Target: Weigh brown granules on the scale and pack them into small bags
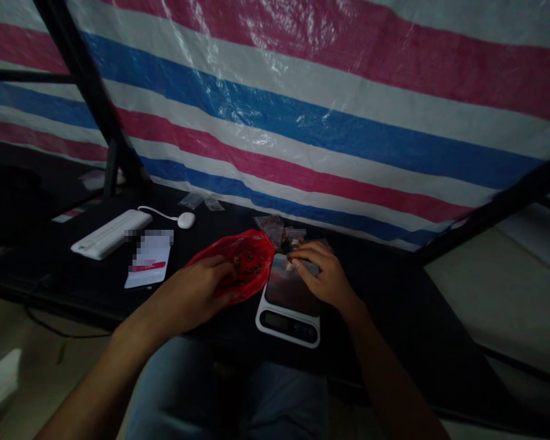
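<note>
A red plastic bag [263, 250] lies with its mouth spread, and small brown pieces [252, 269] show inside. My left hand [206, 284] reaches over its near left side with bent fingers; the fingertips are hidden, so what they grip cannot be made out. Right of the bag is a white kitchen scale [288, 336] with a shiny metal plate and a dark display. Above the plate's far part, my right hand [323, 272] pinches something small with thumb and fingers; a whitish bit shows below the fingertips. Small clear bags of brown pieces [272, 229] lie behind the scale.
On the black table [376, 348], a white power strip-like block [112, 234] with a corded round white piece [186, 220] lies left, beside a phone [150, 260]. Clear bags [191, 200] lie farther back. Striped plastic sheeting [302, 128] and dark frame bars [87, 98] bound the table's far side.
</note>
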Demonstrator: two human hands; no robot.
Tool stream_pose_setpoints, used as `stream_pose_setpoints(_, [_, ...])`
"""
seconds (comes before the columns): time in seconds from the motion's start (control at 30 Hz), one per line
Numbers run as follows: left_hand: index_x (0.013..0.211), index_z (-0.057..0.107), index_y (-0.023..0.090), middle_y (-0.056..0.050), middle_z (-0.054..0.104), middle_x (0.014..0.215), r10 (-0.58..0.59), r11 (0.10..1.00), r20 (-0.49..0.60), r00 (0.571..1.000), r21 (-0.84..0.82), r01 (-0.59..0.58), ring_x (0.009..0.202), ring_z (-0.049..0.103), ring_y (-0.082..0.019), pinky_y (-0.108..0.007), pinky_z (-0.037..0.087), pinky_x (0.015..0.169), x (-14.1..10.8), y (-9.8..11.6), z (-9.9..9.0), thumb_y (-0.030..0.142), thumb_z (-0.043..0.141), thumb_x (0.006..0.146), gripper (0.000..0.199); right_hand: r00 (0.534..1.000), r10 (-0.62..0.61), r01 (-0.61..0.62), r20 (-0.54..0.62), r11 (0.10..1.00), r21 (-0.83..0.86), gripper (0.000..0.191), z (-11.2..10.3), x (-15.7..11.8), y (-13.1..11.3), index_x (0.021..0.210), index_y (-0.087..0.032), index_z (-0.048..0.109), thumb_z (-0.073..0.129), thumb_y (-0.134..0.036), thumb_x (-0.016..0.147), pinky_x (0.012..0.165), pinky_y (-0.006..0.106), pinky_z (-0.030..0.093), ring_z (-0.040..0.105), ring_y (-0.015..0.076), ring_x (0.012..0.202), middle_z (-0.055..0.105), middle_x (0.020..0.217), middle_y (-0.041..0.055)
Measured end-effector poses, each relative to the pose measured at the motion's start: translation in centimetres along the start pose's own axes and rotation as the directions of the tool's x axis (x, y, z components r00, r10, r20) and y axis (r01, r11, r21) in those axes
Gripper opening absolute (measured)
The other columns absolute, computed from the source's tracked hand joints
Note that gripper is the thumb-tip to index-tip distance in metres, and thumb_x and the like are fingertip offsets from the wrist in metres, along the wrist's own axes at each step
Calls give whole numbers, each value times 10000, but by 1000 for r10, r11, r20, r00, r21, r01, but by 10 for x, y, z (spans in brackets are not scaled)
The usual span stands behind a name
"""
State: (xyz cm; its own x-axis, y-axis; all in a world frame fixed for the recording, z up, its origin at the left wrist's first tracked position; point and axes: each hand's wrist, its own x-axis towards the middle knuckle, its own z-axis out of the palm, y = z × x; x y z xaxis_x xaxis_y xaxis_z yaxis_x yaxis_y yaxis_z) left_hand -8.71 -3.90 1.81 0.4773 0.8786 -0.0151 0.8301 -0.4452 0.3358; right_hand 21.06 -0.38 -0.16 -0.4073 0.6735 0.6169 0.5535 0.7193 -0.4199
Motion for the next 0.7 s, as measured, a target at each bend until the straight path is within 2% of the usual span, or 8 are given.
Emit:
stream_pose_setpoints(0.07, [1225,695,229,-120,665,1348,-24,998,35,999,54,22,1232,634,-316,-430,511,1029,-17,-3,10,281,661,880,351,993,-81,83,90,996,-16,151,3,3,-13,1019,-204,729,596,-171,956,891,404,510,645,221,958,744,992,72])
stream_pose_setpoints(0.17, [1218,697,205,-135,683,1316,-52,994,98,994,103,42,1209,655,-303,-460,496,1053,-27,-9,17,87,516,901,383,946,-155,177,284,983,-53,211,13,12,-35,1121,-202,718,579,-167,966,953,403,476,610,229,1054,753,1092,76])
stream_pose_setpoints(0.27, [1131,697,186,-133,728,1195,-8,998,116,993,63,1,1096,697,-269,-405,528,955,-22,-10,2,1,383,891,436,857,-157,259,491,955,-145,273,24,26,-51,1234,-195,683,606,-229,974,1029,423,408,551,251,1197,730,1215,95])
stream_pose_setpoints(0.33, [1098,670,187,-125,730,1158,40,999,93,995,20,-42,1032,705,-256,-359,537,863,-18,-8,-16,30,384,894,385,787,-144,329,599,921,-211,246,29,37,-56,1198,-167,692,594,-222,979,1026,434,381,533,265,1203,735,1192,113])
stream_pose_setpoints(0.4, [1102,640,197,-114,724,1156,65,997,45,997,28,-66,1000,704,-252,-342,525,828,-17,-4,-32,62,406,889,343,749,-131,379,649,889,-258,208,29,45,-57,1106,-149,713,542,-177,991,988,432,377,536,269,1153,750,1125,119])
stream_pose_setpoints(0.47, [1088,614,202,-105,728,1113,59,996,22,998,68,-60,946,706,-253,-342,506,794,-18,-1,-40,93,422,890,297,747,-122,387,654,879,-278,207,26,49,-59,1049,-145,722,525,-158,986,973,431,371,538,268,1124,754,1094,115])
stream_pose_setpoints(0.57, [1059,597,207,-86,736,996,47,997,111,993,59,-54,862,703,-248,-343,476,733,-23,1,-37,172,422,935,218,737,-103,363,668,894,-262,156,20,51,-65,967,-155,743,592,-178,937,993,437,367,545,274,1125,755,1056,100])
stream_pose_setpoints(0.7, [1068,621,228,-40,731,931,80,989,231,970,-139,-49,841,693,-216,-318,475,736,-30,0,-28,298,399,998,244,723,-99,333,684,917,-219,185,22,56,-81,957,-152,757,573,-139,938,1026,399,398,592,244,1110,744,1074,101])
